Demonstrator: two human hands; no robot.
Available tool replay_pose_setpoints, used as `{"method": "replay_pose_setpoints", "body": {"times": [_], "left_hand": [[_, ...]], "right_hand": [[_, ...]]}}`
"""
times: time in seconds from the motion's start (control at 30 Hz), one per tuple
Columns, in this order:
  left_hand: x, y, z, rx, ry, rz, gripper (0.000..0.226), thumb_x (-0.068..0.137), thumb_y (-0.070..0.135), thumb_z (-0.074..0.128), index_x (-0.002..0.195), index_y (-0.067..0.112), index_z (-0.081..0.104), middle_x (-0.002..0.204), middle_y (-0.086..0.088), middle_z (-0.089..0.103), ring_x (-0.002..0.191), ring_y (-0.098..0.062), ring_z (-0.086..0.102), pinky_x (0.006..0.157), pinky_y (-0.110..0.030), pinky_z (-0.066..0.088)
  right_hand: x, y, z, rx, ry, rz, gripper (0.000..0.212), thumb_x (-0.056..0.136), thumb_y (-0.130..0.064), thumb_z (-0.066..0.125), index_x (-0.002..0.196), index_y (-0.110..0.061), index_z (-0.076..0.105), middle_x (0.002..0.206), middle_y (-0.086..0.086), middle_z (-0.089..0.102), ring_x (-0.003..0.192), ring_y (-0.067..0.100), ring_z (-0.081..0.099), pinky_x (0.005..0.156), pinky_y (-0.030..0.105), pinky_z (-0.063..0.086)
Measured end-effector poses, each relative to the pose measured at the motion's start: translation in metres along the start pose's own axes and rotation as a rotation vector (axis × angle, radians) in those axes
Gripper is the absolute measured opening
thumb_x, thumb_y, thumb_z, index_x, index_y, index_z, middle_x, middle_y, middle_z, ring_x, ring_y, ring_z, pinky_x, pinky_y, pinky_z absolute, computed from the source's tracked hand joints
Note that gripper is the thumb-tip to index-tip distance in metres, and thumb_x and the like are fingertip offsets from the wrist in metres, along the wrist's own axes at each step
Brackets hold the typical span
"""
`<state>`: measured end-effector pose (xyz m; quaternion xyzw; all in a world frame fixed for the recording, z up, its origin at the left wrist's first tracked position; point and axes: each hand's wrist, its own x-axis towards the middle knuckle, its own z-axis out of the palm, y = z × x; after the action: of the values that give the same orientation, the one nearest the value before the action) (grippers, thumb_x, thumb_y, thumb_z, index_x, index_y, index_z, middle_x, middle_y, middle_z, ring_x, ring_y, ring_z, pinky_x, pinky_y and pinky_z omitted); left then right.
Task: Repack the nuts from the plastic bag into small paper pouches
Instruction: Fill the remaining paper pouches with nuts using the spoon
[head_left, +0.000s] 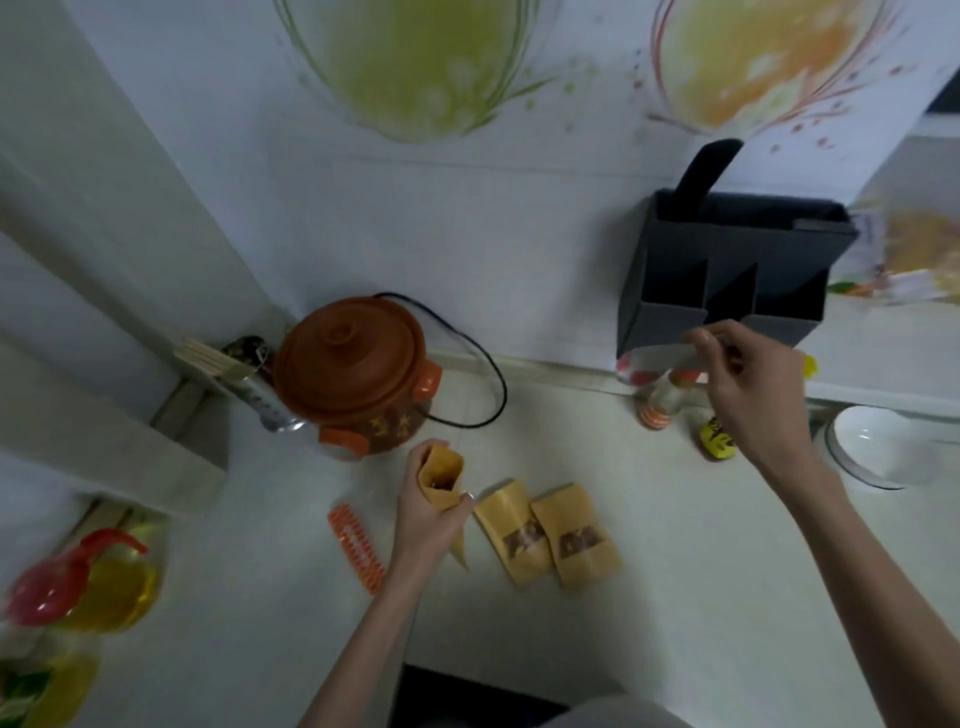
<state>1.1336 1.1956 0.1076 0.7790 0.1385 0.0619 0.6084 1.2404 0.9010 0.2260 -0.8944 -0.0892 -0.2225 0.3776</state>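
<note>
Left hand (423, 512) gripping one open kraft paper pouch (441, 475) with nuts inside, two windowed pouches (545, 535) flat on the counter (675, 597), right hand (748, 384) raised, fingers curled, grip unclear

the 2 forearms are bare, with no sleeves on them. the left hand (426, 512) and right hand (748, 384) wear no gloves.
</note>
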Motion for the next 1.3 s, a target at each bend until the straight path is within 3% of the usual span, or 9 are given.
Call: {"method": "replay_pose_setpoints", "body": {"times": [0.1, 0.3, 0.4, 0.57, 0.73, 0.87, 0.97, 1.3], "left_hand": [[0.004, 0.016, 0.011, 0.0, -0.043, 0.002, 0.062, 0.071, -0.006, 0.068, 0.111, 0.038, 0.05, 0.097, 0.0, 0.058, 0.084, -0.01, 0.058, 0.079, -0.025, 0.049], [0.014, 0.039, 0.026, 0.002, -0.105, 0.0, 0.062, 0.064, -0.002, 0.067, 0.11, 0.036, 0.051, 0.094, 0.001, 0.057, 0.074, -0.011, 0.056, 0.067, -0.027, 0.047], [0.019, 0.05, 0.032, 0.016, -0.103, -0.001, 0.058, 0.059, 0.008, 0.065, 0.108, 0.037, 0.052, 0.087, 0.003, 0.058, 0.065, -0.007, 0.053, 0.063, -0.028, 0.047], [0.026, 0.067, 0.042, -0.027, -0.141, 0.098, 0.054, 0.058, 0.003, 0.063, 0.102, 0.032, 0.054, 0.077, 0.007, 0.052, 0.057, -0.002, 0.049, 0.053, -0.016, 0.043], [0.03, 0.077, 0.051, -0.047, -0.176, 0.104, 0.051, 0.063, -0.004, 0.063, 0.102, 0.027, 0.056, 0.073, 0.006, 0.049, 0.052, -0.003, 0.045, 0.048, -0.017, 0.039], [0.028, 0.082, 0.055, -0.042, -0.194, 0.092, 0.058, 0.064, -0.005, 0.063, 0.098, 0.041, 0.056, 0.071, 0.016, 0.052, 0.054, -0.001, 0.047, 0.05, -0.017, 0.041], [0.028, 0.084, 0.058, -0.031, -0.198, 0.087, 0.055, 0.062, 0.001, 0.064, 0.099, 0.041, 0.056, 0.066, 0.019, 0.052, 0.053, -0.002, 0.047, 0.049, -0.018, 0.041], [0.024, 0.085, 0.06, -0.006, -0.197, 0.074, 0.053, 0.06, 0.002, 0.066, 0.1, 0.036, 0.056, 0.068, 0.017, 0.053, 0.053, -0.001, 0.048, 0.05, -0.016, 0.042]], "right_hand": [[0.02, 0.005, -0.031, -0.053, 0.08, -0.024, 0.019, 0.095, -0.021, 0.052, 0.089, -0.011, 0.067, 0.071, 0.002, 0.063, 0.059, 0.013, 0.052, 0.055, 0.02, 0.034], [0.052, 0.017, -0.07, -0.158, 0.213, -0.091, 0.019, 0.095, -0.018, 0.053, 0.091, -0.005, 0.066, 0.077, 0.014, 0.066, 0.063, 0.019, 0.051, 0.058, 0.027, 0.031], [0.064, 0.024, -0.072, -0.229, 0.222, -0.116, 0.017, 0.094, -0.014, 0.055, 0.087, -0.001, 0.064, 0.076, 0.018, 0.065, 0.061, 0.02, 0.047, 0.058, 0.023, 0.025], [0.075, 0.039, -0.056, -0.347, 0.121, -0.151, 0.012, 0.091, -0.012, 0.058, 0.086, -0.003, 0.065, 0.079, 0.018, 0.067, 0.068, 0.033, 0.061, 0.055, 0.028, 0.035], [0.086, 0.054, -0.041, -0.398, -0.009, -0.15, 0.012, 0.09, -0.017, 0.058, 0.085, -0.009, 0.065, 0.084, 0.011, 0.07, 0.075, 0.032, 0.065, 0.058, 0.027, 0.036], [0.092, 0.064, -0.03, -0.451, -0.145, -0.098, 0.015, 0.091, -0.023, 0.055, 0.086, -0.015, 0.067, 0.088, 0.007, 0.071, 0.079, 0.029, 0.066, 0.059, 0.029, 0.041], [0.095, 0.069, -0.024, -0.46, -0.239, -0.066, 0.015, 0.091, -0.025, 0.055, 0.088, -0.019, 0.068, 0.09, 0.003, 0.072, 0.082, 0.025, 0.067, 0.06, 0.027, 0.037], [0.107, 0.067, -0.015, -0.572, -0.5, 0.016, 0.02, 0.093, -0.017, 0.049, 0.1, -0.013, 0.068, 0.096, 0.01, 0.067, 0.084, 0.029, 0.063, 0.061, 0.031, 0.04]]}}
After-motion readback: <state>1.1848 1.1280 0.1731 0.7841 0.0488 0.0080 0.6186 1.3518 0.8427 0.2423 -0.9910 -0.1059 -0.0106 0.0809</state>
